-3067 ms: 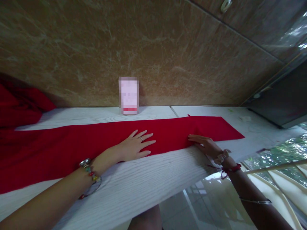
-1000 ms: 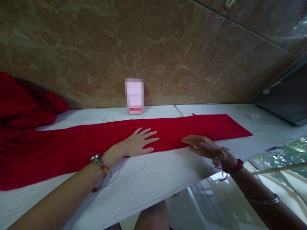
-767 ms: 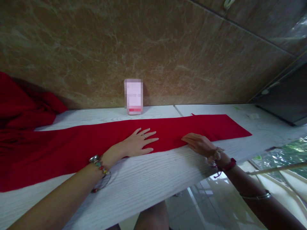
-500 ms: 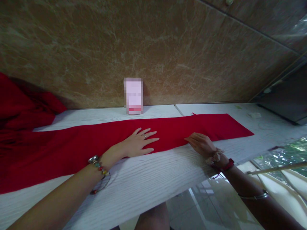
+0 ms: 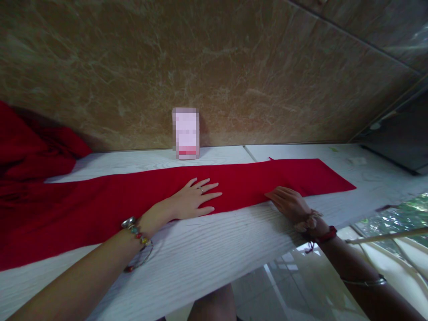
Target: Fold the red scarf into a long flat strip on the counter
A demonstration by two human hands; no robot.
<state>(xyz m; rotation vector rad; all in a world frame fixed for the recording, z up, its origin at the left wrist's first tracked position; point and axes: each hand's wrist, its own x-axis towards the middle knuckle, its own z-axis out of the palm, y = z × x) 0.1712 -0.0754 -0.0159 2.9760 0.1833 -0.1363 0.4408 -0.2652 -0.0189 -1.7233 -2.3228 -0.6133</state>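
Note:
A long strip of red cloth (image 5: pixel 244 185) lies flat along the white wood-grain surface, its right end cut at a slant. My left hand (image 5: pixel 190 199) rests flat on the middle of the strip, palm down and fingers spread. Farther right, my right hand (image 5: pixel 289 203) is closed at the strip's near edge, thumb and fingertips pinched together on the cloth. A short red thread sticks out from the far edge of the strip.
A pinkish, pixelated phone-shaped object (image 5: pixel 186 133) leans upright against the brown marbled wall (image 5: pixel 234 67). Bunched red cloth (image 5: pixel 36 147) is heaped at the left. The white counter (image 5: pixel 187 249) ends in front above a glossy tiled floor. A dark panel stands at the right.
My right hand has slid slightly to the right along the near edge of the cloth. My left hand stays in place; the strip's right tip sits a touch farther right.

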